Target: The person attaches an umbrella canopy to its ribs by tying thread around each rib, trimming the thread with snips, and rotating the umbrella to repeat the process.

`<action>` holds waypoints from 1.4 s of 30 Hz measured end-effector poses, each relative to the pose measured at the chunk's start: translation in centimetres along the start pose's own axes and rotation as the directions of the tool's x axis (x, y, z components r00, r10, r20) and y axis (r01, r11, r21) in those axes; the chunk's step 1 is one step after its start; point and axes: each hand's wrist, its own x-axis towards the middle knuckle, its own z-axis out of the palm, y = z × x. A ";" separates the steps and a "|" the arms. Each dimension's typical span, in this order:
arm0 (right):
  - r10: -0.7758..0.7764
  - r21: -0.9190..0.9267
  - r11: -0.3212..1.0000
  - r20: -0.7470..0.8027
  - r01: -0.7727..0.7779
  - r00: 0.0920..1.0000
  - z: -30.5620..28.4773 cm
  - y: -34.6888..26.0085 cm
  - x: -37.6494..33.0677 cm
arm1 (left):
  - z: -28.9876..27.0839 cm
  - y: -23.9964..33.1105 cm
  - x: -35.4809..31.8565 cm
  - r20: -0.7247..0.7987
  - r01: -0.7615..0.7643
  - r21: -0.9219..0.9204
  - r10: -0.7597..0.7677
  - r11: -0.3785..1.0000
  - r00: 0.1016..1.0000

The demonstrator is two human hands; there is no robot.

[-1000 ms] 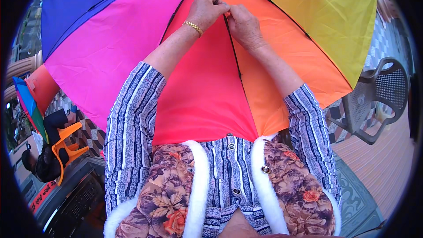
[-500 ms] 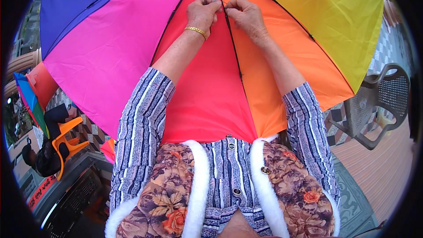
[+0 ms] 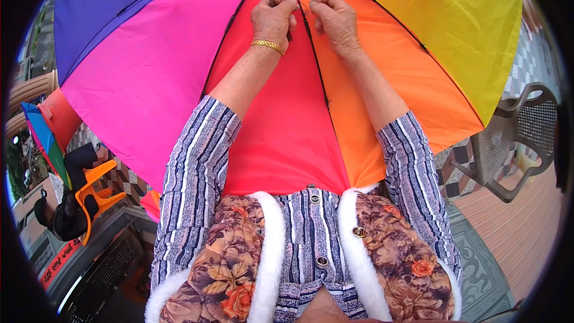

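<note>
A large open rainbow umbrella (image 3: 179,78) lies across my lap, its red and orange panels nearest me. My left hand (image 3: 273,19), with a gold bracelet on the wrist, pinches a thin dark needle-like tool at a black rib (image 3: 311,48) of the umbrella. My right hand (image 3: 335,21) is close beside it, fingers pinched on the fabric at the same rib. A small loop of thread shows between the two hands. Both forearms in striped sleeves reach forward over the canopy.
A grey plastic chair (image 3: 514,137) stands at the right on a tiled floor. At the left sits another person on an orange chair (image 3: 89,188), beside another folded coloured umbrella (image 3: 42,131). A dark crate (image 3: 101,269) is at lower left.
Both hands have moved further up the rib, away from my body, and stay pinched together. The umbrella has shifted slightly under them.
</note>
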 end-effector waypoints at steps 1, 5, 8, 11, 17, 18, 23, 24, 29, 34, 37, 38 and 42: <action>0.006 0.069 0.998 -0.051 -0.003 0.999 0.0 0.0 0.0 | -0.1 0.0 0.1 0.004 -0.009 -0.057 0.009 0.998 1.000; 0.035 0.290 0.957 -0.116 0.000 0.993 -0.2 -0.1 -0.1 | -0.4 -0.2 0.2 0.045 -0.030 -0.113 0.036 0.993 0.998; 0.093 0.389 0.919 -0.046 -0.068 0.995 -0.8 -0.4 -0.2 | -0.4 -0.6 0.1 0.110 -0.049 0.004 0.048 0.999 0.993; 0.124 0.463 0.879 0.012 -0.116 0.992 -1.6 -0.9 -0.2 | -0.3 -0.6 -0.2 0.336 -0.499 0.566 0.370 0.656 0.866; 0.025 0.530 0.832 0.260 -0.164 0.965 -3.5 -2.5 -0.1 | -0.2 0.2 -0.5 0.522 -0.624 0.777 0.473 0.079 0.710; 0.026 0.528 0.833 0.260 -0.164 0.965 -4.1 -3.0 -0.1 | -0.1 0.2 -0.6 0.517 -0.619 0.781 0.470 0.082 0.715; -0.096 0.529 0.847 0.261 -0.060 0.961 -5.1 -6.4 -0.6 | -0.7 0.4 -0.4 0.554 -0.635 0.770 0.428 0.064 0.714; -0.112 0.514 0.857 0.235 -0.026 0.966 -4.9 -7.1 -1.1 | -0.8 0.3 -0.4 0.550 -0.632 0.772 0.429 0.065 0.716; -0.560 0.858 0.514 0.336 -0.001 0.758 -5.2 -5.1 -0.2 | -1.0 0.4 -1.2 0.549 -0.646 0.751 0.417 0.135 0.725; -0.126 0.454 0.888 0.100 0.068 0.987 -5.6 -7.7 -3.1 | -2.1 0.3 -0.6 0.633 -0.655 0.755 0.306 -0.037 0.711; -0.144 0.460 0.885 0.122 0.072 0.982 -5.5 -7.9 -3.6 | -1.8 1.2 -0.9 0.675 -0.662 0.736 0.211 -0.140 0.706; -0.145 0.461 0.884 0.122 0.073 0.982 -5.4 -8.0 -3.7 | -1.7 1.5 -0.9 0.681 -0.658 0.732 0.178 -0.179 0.710; -0.122 0.445 0.894 0.139 0.048 0.983 -4.7 -8.0 -4.3 | -1.1 2.3 -1.1 0.688 -0.650 0.714 0.084 -0.260 0.721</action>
